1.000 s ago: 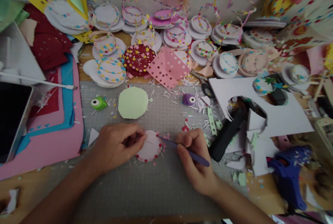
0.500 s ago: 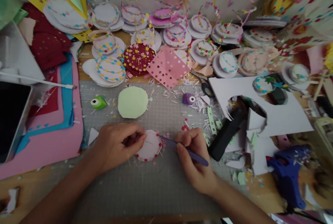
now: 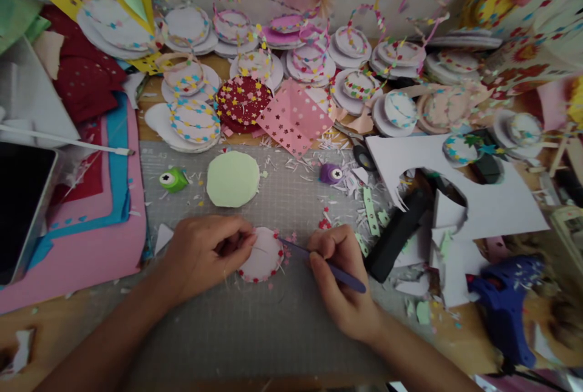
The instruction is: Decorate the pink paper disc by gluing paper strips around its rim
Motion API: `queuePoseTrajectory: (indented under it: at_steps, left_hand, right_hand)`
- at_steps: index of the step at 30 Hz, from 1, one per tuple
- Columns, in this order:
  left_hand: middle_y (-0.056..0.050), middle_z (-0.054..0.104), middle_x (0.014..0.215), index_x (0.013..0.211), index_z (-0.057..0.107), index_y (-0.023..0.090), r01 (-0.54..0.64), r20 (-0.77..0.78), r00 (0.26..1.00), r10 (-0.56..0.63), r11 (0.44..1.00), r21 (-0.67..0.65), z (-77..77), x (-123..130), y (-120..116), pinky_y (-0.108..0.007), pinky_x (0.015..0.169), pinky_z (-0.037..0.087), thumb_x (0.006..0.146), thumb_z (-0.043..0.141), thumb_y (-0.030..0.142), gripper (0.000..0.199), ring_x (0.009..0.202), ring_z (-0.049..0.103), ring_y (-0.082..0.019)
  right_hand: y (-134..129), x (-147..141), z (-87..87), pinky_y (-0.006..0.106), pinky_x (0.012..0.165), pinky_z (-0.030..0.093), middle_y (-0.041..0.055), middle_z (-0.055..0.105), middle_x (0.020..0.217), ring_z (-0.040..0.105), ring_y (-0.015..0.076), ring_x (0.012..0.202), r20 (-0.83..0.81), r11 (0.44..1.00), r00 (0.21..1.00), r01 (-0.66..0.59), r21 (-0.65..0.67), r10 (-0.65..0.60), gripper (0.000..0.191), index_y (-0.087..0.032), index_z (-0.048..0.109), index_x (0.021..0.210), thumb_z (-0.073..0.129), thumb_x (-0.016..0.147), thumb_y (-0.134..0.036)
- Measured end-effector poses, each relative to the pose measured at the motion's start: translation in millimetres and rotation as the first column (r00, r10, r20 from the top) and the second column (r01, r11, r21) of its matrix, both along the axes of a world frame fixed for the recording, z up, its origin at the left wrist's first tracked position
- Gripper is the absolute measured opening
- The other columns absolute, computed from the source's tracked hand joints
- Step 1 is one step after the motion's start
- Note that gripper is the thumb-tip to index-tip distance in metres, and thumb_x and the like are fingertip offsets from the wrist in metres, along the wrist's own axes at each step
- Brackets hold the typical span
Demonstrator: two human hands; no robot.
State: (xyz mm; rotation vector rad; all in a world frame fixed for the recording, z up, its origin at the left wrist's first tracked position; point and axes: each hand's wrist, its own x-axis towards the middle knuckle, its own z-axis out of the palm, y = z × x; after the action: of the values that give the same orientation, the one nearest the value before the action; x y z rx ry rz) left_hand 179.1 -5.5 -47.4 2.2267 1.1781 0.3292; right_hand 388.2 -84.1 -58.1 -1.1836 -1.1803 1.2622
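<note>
A small white paper disc (image 3: 263, 253), edged with red and pink paper flowers, lies on the grey cutting mat (image 3: 255, 331). My left hand (image 3: 212, 249) is closed in a pinch at the disc's left edge; its fingertips cover that part. My right hand (image 3: 341, 276) is closed round slim purple tweezers (image 3: 345, 278), whose tip touches or nearly touches the flowers on the disc's upper right rim. Loose pink flowers (image 3: 291, 246) lie just right of the disc, and red ones (image 3: 325, 222) beyond my right fingers. A pale green paper disc (image 3: 232, 179) lies farther back.
Green (image 3: 173, 179) and purple (image 3: 331, 174) craft punches stand on the mat. At right lie a black stapler-like tool (image 3: 396, 234), cut white paper (image 3: 496, 191), scissors (image 3: 363, 154) and a blue glue gun (image 3: 507, 307). Decorated paper discs (image 3: 194, 121) line the back. Coloured sheets (image 3: 122, 246) lie left.
Almost nothing differs. Both hands, the tweezers and the disc keep their places, with only a very slight shift of the view.
</note>
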Motion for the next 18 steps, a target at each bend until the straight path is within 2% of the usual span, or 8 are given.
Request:
queuePoseTrajectory:
  at_steps: [18]
  left_hand:
    - [0.006,0.058,0.055,0.075,0.066,0.019,0.001,0.013,1.0,-0.001,1.0,0.002,-0.4,0.5,1.0,-0.019,0.052,0.035,0.083,0.058,0.025,0.013,0.048,0.049,-0.007]
  right_hand:
    - [-0.6,0.2,-1.9,0.025,0.058,0.034,-0.0026,0.037,0.076,0.036,0.013,0.065,0.046,1.0,0.999,-0.005,0.009,0.004,0.011,-0.025,0.033,0.087,0.038,0.096,-0.023]
